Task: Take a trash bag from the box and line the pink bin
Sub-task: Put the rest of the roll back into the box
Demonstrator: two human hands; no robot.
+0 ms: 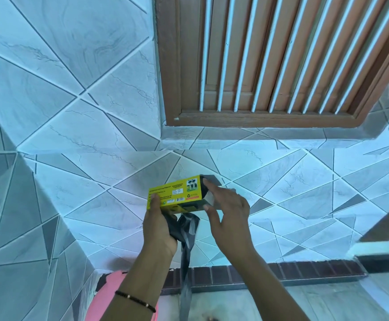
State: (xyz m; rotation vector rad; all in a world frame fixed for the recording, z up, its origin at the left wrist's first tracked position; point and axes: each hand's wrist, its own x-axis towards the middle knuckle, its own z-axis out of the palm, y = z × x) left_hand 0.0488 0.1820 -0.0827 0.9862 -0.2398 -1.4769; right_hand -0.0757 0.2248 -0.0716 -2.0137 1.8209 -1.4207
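The left hand (157, 224) is gripping the yellow box (176, 194) by its left end, thumb on top, and is also pinching the black trash bag (185, 230) hanging below it, likely so the right hand (227, 213), fingers loosely spread on the right end, can close the flap. The pink bin (106, 295) is waiting unlined, near and low on the left by the tiled wall (73, 112).

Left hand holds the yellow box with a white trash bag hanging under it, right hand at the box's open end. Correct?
Not quite: the trash bag is black, not white, as the head view shows. The left hand does hold the yellow box, and the right hand is at its open end.
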